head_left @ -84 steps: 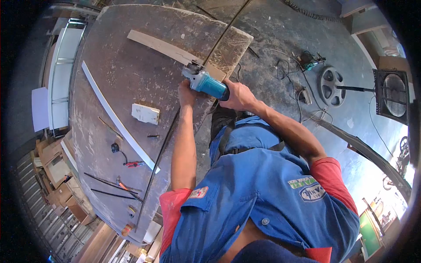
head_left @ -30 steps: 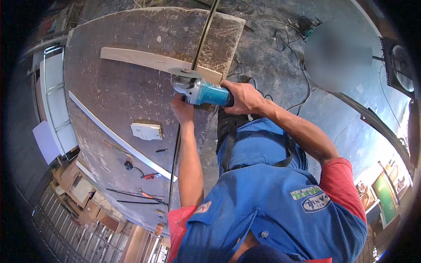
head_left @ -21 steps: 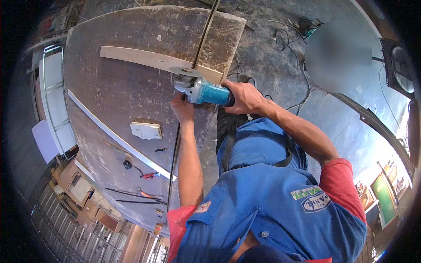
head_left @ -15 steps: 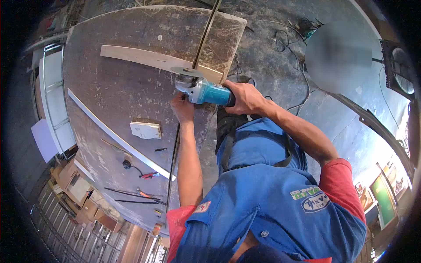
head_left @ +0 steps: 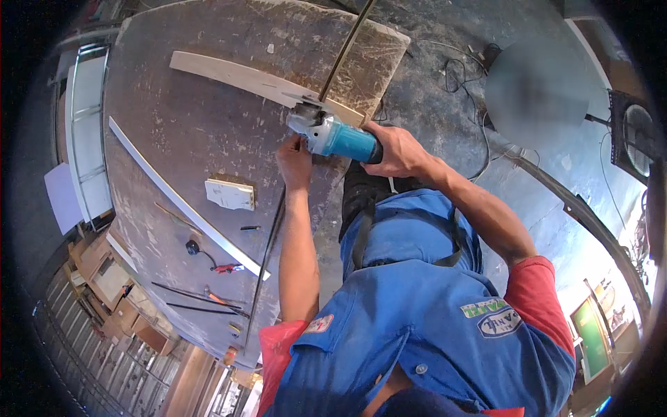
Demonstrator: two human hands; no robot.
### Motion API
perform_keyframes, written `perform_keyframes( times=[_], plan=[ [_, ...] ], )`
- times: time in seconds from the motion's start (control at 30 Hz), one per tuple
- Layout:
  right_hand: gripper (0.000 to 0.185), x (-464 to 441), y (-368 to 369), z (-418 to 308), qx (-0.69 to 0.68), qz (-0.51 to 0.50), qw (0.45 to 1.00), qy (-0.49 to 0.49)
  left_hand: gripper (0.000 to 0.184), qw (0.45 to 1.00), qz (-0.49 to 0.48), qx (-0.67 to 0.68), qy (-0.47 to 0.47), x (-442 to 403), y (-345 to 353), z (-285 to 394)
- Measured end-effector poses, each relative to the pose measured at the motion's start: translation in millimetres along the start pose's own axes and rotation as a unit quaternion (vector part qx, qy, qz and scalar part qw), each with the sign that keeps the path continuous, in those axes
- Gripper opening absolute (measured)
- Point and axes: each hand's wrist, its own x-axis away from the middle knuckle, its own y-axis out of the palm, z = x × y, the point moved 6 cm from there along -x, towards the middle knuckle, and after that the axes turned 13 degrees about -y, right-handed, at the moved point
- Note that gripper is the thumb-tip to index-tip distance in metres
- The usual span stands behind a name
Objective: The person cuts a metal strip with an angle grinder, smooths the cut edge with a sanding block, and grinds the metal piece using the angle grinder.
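Note:
My right hand (head_left: 399, 149) is wrapped round the rear of a teal angle grinder (head_left: 351, 144), which lies sideways above the table edge. Its disc (head_left: 309, 101) is at a long, thin dark metal bar (head_left: 345, 52) that runs from the top of the view down past my left wrist. Fingers curled, my left hand (head_left: 295, 156) grips the bar just below the grinder head, which partly hides the fingertips. A pale wooden strip (head_left: 229, 75) lies across the table, under the bar.
The worn brown table (head_left: 160, 104) also carries a long white strip (head_left: 180, 198), a small white block (head_left: 230, 194), red-handled pliers (head_left: 228, 268), a hammer (head_left: 217, 296) and thin dark rods (head_left: 198, 307). Cables (head_left: 479, 132) trail over the floor at right, near a fan (head_left: 632, 135).
The view has shifted, so the table and strips sit a little differently. Both hands and the grinder appear slightly further right, still gripping as before.

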Motion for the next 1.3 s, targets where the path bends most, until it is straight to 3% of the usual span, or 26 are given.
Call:
perform_keyframes(
  times=[0.47,0.67,0.77,0.97,1.03,1.3],
  plan=[
    [0.076,-1,8,5,0.023,-0.001,1.0,-0.004,0.017,0.999,-0.015,0.025,0.02,-8,6,-16],
    [0.077,-1,13,9,0.011,-0.003,1.0,-0.003,0.023,0.999,-0.002,-0.039,-0.038,-1,1,1],
    [0.062,-2,10,6,0.01,0.007,1.0,0.013,0.025,0.998,0.007,0.047,-0.034,-7,5,-14],
    [0.06,-3,8,3,0.013,0.011,1.0,0.005,0.025,1.0,0.015,-0.003,-0.013,-2,-2,6],
    [0.059,-3,8,2,0.012,0.013,1.0,0.003,0.023,0.997,0.01,-0.073,-0.013,0,-3,13],
    [0.06,-3,10,2,0.023,0.007,1.0,0.014,0.024,0.999,0.023,-0.029,-0.011,-1,0,4]
  ],
)
